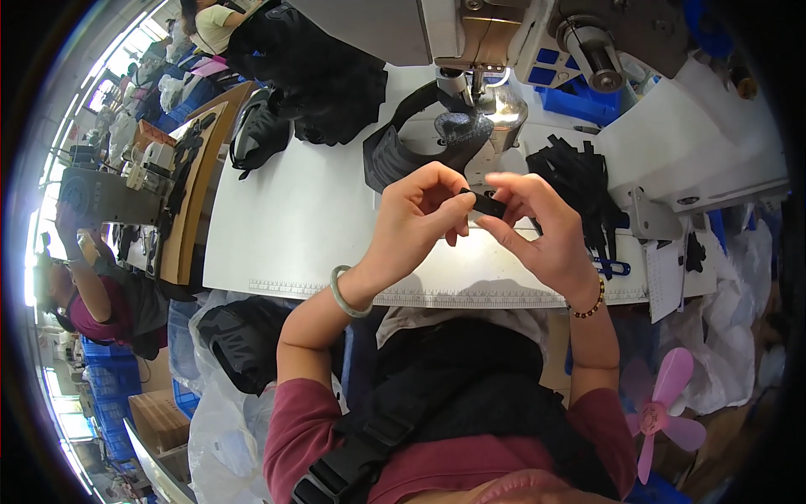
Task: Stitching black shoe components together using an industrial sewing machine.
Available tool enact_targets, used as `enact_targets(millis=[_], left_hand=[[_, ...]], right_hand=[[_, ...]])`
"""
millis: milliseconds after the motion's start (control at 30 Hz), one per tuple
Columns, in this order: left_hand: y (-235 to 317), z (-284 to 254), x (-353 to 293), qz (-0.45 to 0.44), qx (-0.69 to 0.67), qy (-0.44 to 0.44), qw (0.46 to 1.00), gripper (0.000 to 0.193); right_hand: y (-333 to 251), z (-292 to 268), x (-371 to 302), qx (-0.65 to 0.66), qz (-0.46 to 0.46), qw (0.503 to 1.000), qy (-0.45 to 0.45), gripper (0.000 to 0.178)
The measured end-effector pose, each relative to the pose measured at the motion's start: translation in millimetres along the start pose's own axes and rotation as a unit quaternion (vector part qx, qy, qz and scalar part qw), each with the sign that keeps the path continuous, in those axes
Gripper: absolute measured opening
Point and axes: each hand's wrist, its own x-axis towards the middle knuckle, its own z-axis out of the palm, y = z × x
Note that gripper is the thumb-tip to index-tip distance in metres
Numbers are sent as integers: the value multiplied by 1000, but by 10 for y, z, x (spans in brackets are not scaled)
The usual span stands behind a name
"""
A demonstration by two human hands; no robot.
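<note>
Over the table's front half, my left hand pinches one end of a short black fabric strip between thumb and fingers. My right hand has its curled fingers at the strip's other end, its thumb and forefinger spaced around it. Just beyond my hands, a dark grey and black shoe upper rests by the sewing machine's needle area. A heap of black strips lies to the right of my right hand.
Black shoe uppers are piled at the back left of the white table. A ruler scale edges its front. Blue-handled snips lie at right, a blue tray behind. A pink fan stands below the table's right side.
</note>
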Motion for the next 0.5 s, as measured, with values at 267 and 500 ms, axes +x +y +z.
enact_targets(millis=[267,500], left_hand=[[306,-43,33,-77,47,-42,995,8],[640,-273,273,28,55,84,995,13]], right_hand=[[28,-73,55,-157,-136,978,10,27],[-45,205,233,252,184,945,100,26]])
